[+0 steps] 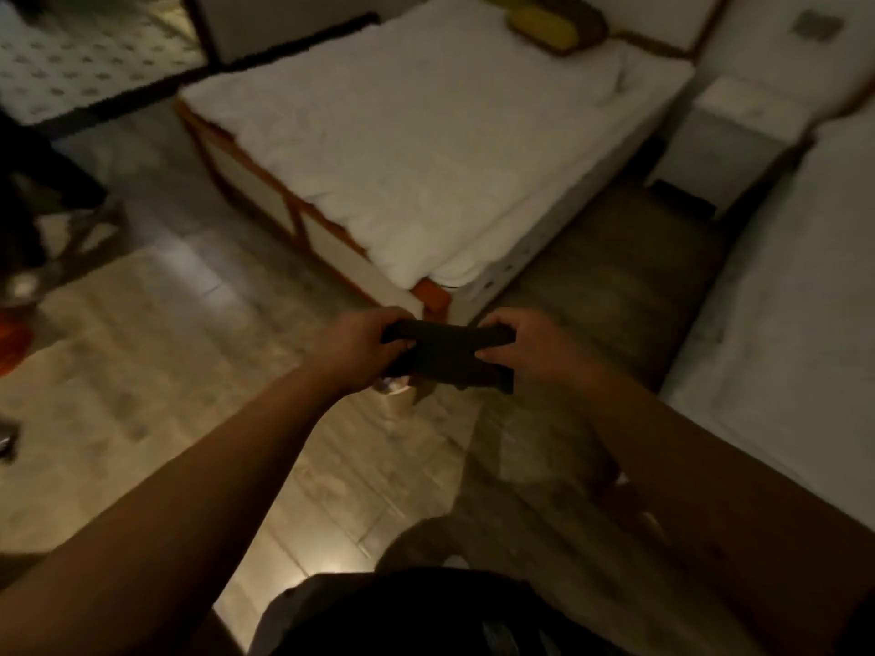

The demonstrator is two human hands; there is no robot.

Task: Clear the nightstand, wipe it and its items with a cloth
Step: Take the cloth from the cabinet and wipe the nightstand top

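A dark folded cloth (447, 355) is held in front of me above the floor. My left hand (362, 352) grips its left end and my right hand (530, 350) grips its right end, fingers curled round the fabric. The white nightstand (731, 134) stands far off at the upper right, between the two beds. Its top looks pale; the blur hides any items on it.
A bed with a white cover (426, 149) and wooden frame fills the middle, with yellow-green cushions (544, 21) at its head. A second white bed (795, 300) runs along the right. A brown rug (615, 277) lies between them. Dark furniture legs (42, 215) stand at left.
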